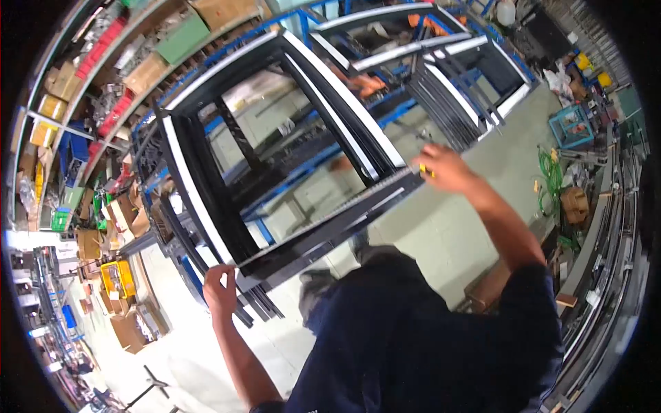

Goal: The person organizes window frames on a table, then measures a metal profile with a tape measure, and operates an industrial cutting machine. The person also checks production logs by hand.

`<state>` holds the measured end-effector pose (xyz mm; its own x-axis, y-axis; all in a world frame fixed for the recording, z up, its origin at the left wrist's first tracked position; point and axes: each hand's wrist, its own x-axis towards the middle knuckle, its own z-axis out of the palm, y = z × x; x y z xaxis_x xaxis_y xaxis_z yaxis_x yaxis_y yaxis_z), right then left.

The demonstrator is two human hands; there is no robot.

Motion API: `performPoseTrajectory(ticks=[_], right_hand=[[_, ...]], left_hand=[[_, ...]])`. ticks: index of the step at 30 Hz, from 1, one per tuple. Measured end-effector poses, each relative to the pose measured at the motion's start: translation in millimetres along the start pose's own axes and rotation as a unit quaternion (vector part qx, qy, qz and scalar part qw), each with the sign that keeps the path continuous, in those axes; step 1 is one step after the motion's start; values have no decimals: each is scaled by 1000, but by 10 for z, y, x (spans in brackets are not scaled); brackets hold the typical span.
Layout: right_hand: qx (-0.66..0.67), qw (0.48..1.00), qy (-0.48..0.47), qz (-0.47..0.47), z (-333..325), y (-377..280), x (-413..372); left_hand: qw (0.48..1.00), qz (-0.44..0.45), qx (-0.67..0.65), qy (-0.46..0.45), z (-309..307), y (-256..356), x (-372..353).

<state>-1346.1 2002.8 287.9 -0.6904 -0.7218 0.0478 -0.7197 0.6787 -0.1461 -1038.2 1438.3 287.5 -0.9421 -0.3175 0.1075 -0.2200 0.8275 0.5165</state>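
Note:
A black and white window frame [375, 124] lies in front of me on blue supports. Along its near edge runs a thin pale strip with fine marks, which looks like the blade of a tape measure [323, 221]. My right hand [446, 169] is closed around the tape measure's case at the frame's right near corner; a bit of yellow shows between the fingers. At the left near corner, my left hand [220, 294] pinches with thumb and finger at the blade's other end. The fingertips hide the exact end.
More frames [392, 51] and dark profiles [447, 103] lie beyond. Shelves with boxes [182, 38] line the left. A yellow crate [118, 279] and an open carton [134, 329] stand on the floor. At right are a teal crate [570, 126], a green hose [549, 172] and long profiles [620, 241].

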Motion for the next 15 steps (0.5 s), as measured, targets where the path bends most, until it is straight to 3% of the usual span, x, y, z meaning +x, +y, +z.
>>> performPoseTrajectory(ticks=[2, 6, 12, 14, 15], right_hand=[[15, 999, -50, 7, 42, 335, 105], [26, 997, -61, -28, 224, 658, 324], [70, 989, -117, -58, 294, 577, 461], [69, 988, -124, -53, 335, 505, 437], [65, 989, -124, -44, 331, 474, 421]], left_hand=[[998, -15, 60, 0, 265, 61, 30], [989, -21, 142, 24, 559, 216, -15], [986, -50, 159, -8, 573, 63, -196], [992, -89, 89, -20, 532, 47, -228], [992, -55, 116, -9, 529, 58, -231]])
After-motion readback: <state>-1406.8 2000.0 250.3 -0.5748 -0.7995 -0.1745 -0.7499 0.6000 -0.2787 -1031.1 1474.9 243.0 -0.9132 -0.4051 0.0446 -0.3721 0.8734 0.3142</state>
